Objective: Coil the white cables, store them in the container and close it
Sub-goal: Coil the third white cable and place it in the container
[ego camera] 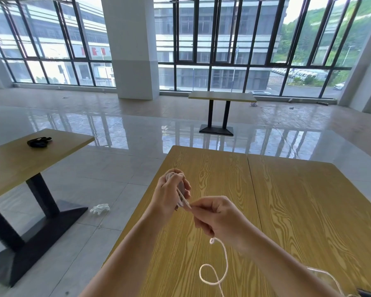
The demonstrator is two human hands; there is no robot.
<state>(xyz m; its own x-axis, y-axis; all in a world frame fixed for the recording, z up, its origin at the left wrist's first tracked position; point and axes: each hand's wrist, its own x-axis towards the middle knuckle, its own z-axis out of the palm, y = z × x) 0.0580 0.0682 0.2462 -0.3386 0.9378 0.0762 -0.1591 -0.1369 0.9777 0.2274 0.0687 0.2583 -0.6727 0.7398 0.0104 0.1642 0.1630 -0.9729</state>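
A white cable (220, 273) is being held above the wooden table (298, 211). My left hand (169, 194) grips a small bundle of its loops, wound around the fingers. My right hand (216, 215) pinches the strand just right of that bundle. The cable's free length hangs below my right hand and curls in a loop over the tabletop. A clear container (328, 277) shows only as a transparent edge behind my right forearm, at the lower right.
A second wooden table (19, 163) with a black object (39, 141) on it stands to the left. A crumpled white item (100, 208) lies on the tiled floor between the tables. Another table (222, 96) stands by the far windows, right of a white pillar (133, 50).
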